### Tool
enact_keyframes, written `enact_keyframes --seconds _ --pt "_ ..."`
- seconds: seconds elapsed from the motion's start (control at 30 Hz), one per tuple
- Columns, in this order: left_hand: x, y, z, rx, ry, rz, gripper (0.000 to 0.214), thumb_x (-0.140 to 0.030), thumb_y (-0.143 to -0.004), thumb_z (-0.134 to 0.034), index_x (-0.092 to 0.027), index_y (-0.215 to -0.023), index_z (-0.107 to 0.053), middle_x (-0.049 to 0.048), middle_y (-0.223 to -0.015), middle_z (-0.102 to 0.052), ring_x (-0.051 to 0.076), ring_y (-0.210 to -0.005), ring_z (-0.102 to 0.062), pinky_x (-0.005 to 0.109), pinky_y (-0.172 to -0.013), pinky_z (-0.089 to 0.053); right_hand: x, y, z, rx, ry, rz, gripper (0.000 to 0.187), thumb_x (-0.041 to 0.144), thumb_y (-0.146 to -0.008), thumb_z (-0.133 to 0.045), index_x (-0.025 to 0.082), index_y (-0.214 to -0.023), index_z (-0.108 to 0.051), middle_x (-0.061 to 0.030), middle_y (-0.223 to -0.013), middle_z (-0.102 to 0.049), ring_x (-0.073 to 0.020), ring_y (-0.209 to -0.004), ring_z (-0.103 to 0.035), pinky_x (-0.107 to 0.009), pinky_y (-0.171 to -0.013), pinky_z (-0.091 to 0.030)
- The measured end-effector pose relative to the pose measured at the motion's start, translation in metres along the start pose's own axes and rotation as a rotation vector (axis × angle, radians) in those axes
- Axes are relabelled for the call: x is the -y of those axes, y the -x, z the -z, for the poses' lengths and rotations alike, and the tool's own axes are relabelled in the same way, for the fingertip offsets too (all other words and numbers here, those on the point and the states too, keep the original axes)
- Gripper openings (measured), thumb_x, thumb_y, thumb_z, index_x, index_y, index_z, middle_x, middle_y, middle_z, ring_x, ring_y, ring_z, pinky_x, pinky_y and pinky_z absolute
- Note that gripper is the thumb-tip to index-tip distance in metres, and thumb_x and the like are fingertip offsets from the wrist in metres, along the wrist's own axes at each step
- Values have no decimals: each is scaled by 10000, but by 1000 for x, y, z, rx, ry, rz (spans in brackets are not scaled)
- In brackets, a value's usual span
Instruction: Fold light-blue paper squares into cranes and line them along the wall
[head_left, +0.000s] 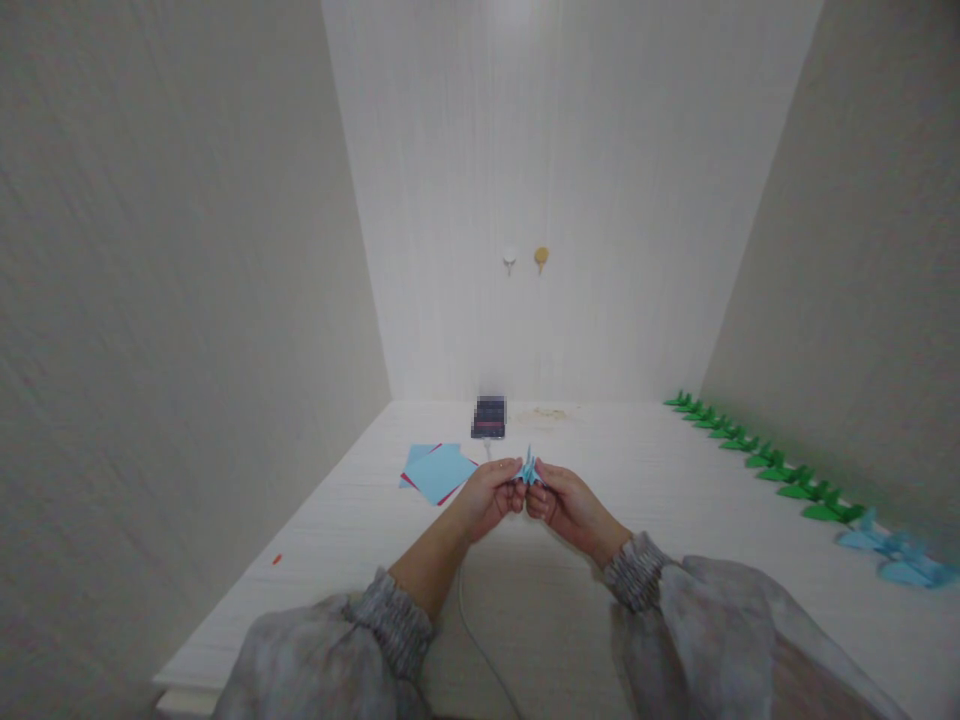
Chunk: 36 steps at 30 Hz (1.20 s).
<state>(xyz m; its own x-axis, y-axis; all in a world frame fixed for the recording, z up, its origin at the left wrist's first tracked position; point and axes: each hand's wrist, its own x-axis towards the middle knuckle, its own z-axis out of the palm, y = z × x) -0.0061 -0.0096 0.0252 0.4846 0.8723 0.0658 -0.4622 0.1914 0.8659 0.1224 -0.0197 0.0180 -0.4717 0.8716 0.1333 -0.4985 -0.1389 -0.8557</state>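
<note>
A small light blue folded paper figure (529, 468) is held up over the white desk (660, 500) between both hands. My left hand (489, 497) pinches its left side with fingers closed. My right hand (564, 505) pinches its right side, fingers also closed. The two hands touch at the fingertips. Grey patterned sleeves cover both forearms.
A stack of light blue and red paper squares (438, 471) lies left of the hands. A phone (489, 417) with a white cable (480, 640) sits behind. A row of green folded figures (757, 452) and some blue folded figures (896, 555) line the right wall. Two hooks (525, 260) hang on the back wall.
</note>
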Motion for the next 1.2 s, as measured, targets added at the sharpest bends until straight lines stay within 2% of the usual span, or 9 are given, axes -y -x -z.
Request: enact_keyframes --seconds 0.43,0.73,1.03,1.2 --pt "-2 3 -4 -13 29 -19 196 -291 -661 -571 -107 -628 -510 -26 -473 -463 30 -387 -393 163 -391 -266 4 1 -4 22 -117 39 254 329 -745 -505 142 -577 -472 60 -429 -362 -48 -387 -314 -199 -419 -243" --pt "0 0 2 -13 54 -54 190 -278 -679 -556 -114 -617 -481 -45 -441 -414 20 -369 -350 144 -369 -232 4 1 0 64 -162 26 287 351 -787 -436 152 -581 -450 50 -461 -383 -61 -411 -347 -212 -441 -256" --pt "0 1 0 -26 66 -60 177 -256 -672 -563 -111 -621 -476 -38 -455 -428 22 -386 -363 140 -370 -236 3 -1 1 89 -219 77 313 337 -798 -423 156 -543 -424 64 -423 -312 -53 -384 -268 -199 -407 -214" --pt "-1 -1 1 -38 69 -66 185 -264 -669 -564 -114 -612 -473 -37 -454 -438 25 -377 -368 147 -371 -249 7 1 0 87 -248 87 296 300 -800 -428 150 -544 -440 61 -453 -306 -52 -400 -257 -196 -414 -235"
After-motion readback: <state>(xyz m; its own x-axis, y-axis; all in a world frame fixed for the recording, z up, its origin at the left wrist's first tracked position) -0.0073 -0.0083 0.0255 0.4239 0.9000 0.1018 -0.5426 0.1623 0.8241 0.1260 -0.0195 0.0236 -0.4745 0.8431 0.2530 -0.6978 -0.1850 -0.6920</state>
